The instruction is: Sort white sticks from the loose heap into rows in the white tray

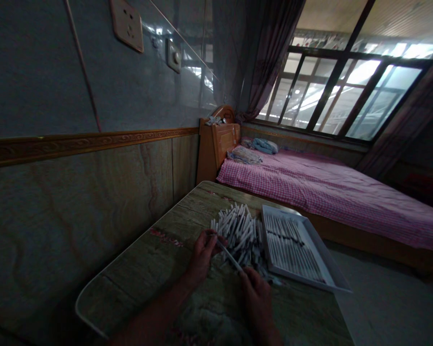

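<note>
A slim white pen (230, 255) slants between my two hands, above the table. My left hand (204, 248) pinches its upper end with thumb and fingers. Closed around the lower end is my right hand (256, 287). Just beyond my hands lies a heap of similar white pens (238, 226), jumbled in many directions. To the right of the heap, a shallow white tray (332, 269) holds several pens laid side by side in rows, with dark parts across their middle. Fine detail on the pens is too dim to make out.
The table (147, 274) has a stone-like top with a pale rim, close to the tiled wall (130, 192) on the left. Behind it stands a bed (310, 187) with a pink checked sheet and wooden headboard (220, 137). A window (328, 91) lies beyond.
</note>
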`<state>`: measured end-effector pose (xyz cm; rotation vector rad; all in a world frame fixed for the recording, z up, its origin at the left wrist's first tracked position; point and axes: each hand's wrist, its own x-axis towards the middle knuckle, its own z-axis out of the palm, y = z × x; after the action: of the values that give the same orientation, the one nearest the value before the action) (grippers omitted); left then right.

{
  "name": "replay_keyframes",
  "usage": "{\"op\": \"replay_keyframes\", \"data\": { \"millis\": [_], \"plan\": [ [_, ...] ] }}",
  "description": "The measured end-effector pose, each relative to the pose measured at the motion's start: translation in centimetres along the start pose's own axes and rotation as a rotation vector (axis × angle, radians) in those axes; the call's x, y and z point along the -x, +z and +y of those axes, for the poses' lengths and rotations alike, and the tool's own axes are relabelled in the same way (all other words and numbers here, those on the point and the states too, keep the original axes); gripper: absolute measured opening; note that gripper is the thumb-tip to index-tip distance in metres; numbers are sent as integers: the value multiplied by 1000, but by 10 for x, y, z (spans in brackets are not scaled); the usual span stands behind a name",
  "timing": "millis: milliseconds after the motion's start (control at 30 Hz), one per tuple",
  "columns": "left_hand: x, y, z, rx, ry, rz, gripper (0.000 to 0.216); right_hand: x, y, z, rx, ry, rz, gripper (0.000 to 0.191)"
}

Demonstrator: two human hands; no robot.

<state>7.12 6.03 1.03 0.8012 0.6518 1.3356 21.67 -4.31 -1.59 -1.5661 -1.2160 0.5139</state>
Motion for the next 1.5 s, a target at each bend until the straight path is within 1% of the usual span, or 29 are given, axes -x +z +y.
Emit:
{"op": "replay_keyframes", "data": {
  "millis": [100, 200, 267, 367, 433, 500, 567, 633, 700, 733, 800, 867, 933, 1000, 1067, 1133, 1233, 1367, 1500],
  "plan": [
    [0, 1, 2, -13, -2, -3, 43, -1, -1, -3, -44, 36, -33, 38],
    [-1, 2, 3, -26, 13, 12, 44, -2, 0, -6, -44, 26, -59, 37],
    [-3, 1, 4, -23, 21, 52, 45, -1, 2, -8, -10, -18, -62, 35],
    [-5, 1, 3, -12, 13, 91, 48, 0, 4, -14, 104, -122, -87, 28],
    [-4, 1, 2, -20, -3, 75, 51, 2, 4, -18, 197, -166, -100, 24],
    [-3, 2, 0, -39, -20, 30, 53, 3, 2, -21, 272, -167, -87, 22],
    [-1, 3, -1, -57, -21, -18, 54, 2, -4, -23, 295, -155, -57, 21],
    [1, 3, -1, -70, -9, -43, 53, -3, -15, -21, 269, -136, -12, 22],
    [2, 3, 1, -80, 12, -29, 53, -14, -33, -15, 218, -100, 40, 23],
    [2, 3, 2, -93, 27, -6, 53, -22, -46, -10, 193, -69, 65, 25],
    [0, 1, 4, -150, 74, 68, 52, -42, -75, 1, 187, 7, 104, 35],
    [-4, -2, 3, -227, 130, 157, 49, -65, -107, 14, 327, 105, 177, 44],
    [-10, -6, -1, -290, 178, 219, 46, -87, -138, 24, 408, 148, 219, 46],
    [-15, -10, -7, -344, 227, 240, 43, -107, -163, 33, 497, 206, 245, 44],
    [-20, -13, -13, -415, 275, 229, 38, -124, -180, 40, 604, 274, 266, 42],
    [-23, -16, -17, -478, 293, 204, 34, -138, -190, 47, 701, 339, 266, 39],
    [-24, -17, -20, -520, 269, 190, 31, -155, -197, 58, 808, 426, 241, 35],
    [-25, -20, -21, -556, 235, 198, 33, -173, -197, 71, 890, 491, 213, 33],
    [-26, -22, -22, -600, 224, 193, 32, -178, -191, 76, 925, 496, 200, 32]
  ]
}}
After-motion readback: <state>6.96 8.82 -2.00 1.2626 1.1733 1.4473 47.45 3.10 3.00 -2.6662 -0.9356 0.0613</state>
